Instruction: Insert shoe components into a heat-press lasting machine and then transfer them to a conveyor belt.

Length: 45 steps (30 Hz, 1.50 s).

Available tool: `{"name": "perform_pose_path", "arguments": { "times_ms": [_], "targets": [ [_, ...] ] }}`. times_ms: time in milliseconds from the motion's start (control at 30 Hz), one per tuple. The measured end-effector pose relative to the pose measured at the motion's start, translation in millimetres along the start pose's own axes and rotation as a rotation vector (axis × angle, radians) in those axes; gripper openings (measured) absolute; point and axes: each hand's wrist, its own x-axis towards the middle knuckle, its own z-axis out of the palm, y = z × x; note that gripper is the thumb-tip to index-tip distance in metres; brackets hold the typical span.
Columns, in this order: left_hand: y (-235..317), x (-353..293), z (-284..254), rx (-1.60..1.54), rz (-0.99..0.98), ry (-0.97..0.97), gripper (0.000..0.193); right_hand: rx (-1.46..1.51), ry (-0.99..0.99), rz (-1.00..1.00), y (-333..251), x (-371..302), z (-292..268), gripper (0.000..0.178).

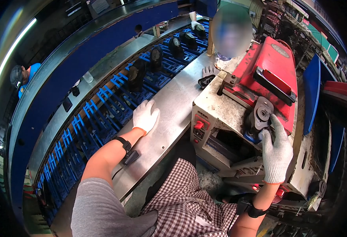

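Note:
My left hand point(145, 116), in a white knit glove, lies on the metal table point(173, 94) beside the blue rack, fingers spread, holding nothing. At the red-topped machine point(266, 75), my gloved right hand point(276, 152) has its thumb and fingers around the near end of a dark shoe on a grey last point(261, 113). A round hole shows in the last's top. The shoe rests against the machine's front, below the black handle point(274, 86); its lower part is hidden. Several dark shoes point(137, 75) stand on the blue rack point(102, 98).
Across the machine stands a co-worker, whose gloved hand point(209, 72) is near a small black piece point(206, 81) on the table. Another gloved hand point(196, 24) touches a shoe at the rack's far end. A red switch point(199, 124) is on the machine's side. Blue panels point(312, 94) stand right.

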Motion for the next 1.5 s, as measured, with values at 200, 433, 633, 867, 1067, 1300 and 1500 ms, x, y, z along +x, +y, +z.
{"name": "perform_pose_path", "arguments": {
  "times_ms": [200,433,633,867,1067,1300,1500],
  "targets": [
    [0.7,-0.8,-0.9,0.003,-0.006,-0.008,0.050,-0.003,0.005,-0.003,-0.1,-0.1,-0.5,0.051],
    [1.8,-0.6,-1.8,-0.002,-0.019,-0.011,0.050,-0.005,0.002,-0.004,0.7,-0.3,-0.5,0.051],
    [-0.3,-1.0,-0.7,0.002,-0.003,0.006,0.050,-0.031,-0.001,-0.013,0.5,0.3,-1.8,0.050],
    [1.9,-2.1,-1.5,0.013,-0.003,0.005,0.050,0.007,-0.013,0.018,1.9,0.1,-2.1,0.050],
    [0.3,-2.9,-3.8,0.009,-0.027,-0.018,0.051,-0.032,-0.006,-0.028,1.4,0.3,-2.5,0.049],
    [-1.2,-1.8,-2.4,0.007,-0.031,-0.023,0.051,0.020,-0.018,-0.002,3.7,2.2,-1.7,0.049],
    [2.3,-3.7,-8.5,0.008,-0.033,-0.019,0.050,0.013,-0.024,0.000,3.0,2.6,-3.9,0.049]
  ]
}}
